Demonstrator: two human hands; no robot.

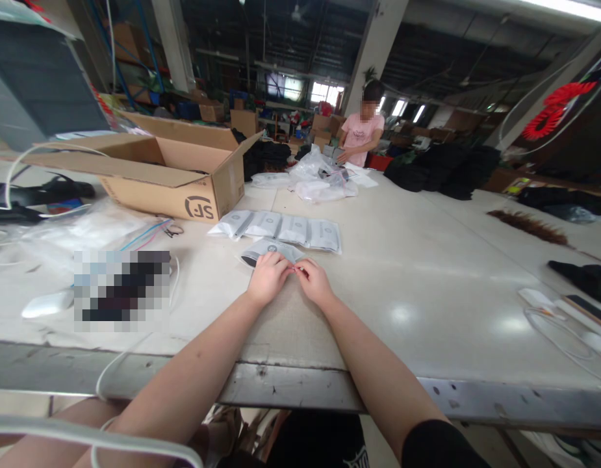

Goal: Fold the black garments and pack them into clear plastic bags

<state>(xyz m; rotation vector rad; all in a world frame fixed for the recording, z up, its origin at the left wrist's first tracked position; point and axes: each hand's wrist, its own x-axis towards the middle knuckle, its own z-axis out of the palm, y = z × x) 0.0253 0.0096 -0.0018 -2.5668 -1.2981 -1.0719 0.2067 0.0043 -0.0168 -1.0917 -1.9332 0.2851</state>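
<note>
A white plastic pouch (266,249) with a round printed mark lies on the table in front of me, and something dark shows at its left end. My left hand (269,278) rests over its near side, thumb and fingers pinched together at the right end. Right beside it, my right hand (314,281) is closed in a pinch at that same end, the fingertips of both hands nearly meeting. The pouch's edge between the fingers is mostly hidden. Just beyond lies a row of several similar filled pouches (294,229), overlapping side by side.
An open cardboard box (168,188) stands at the left behind clear plastic bags (86,227). Across the table (427,260), a person in a pink shirt (362,133) works by more plastic bags (324,175). Black stacks (436,169) sit at the far right; cables (558,331) lie nearer.
</note>
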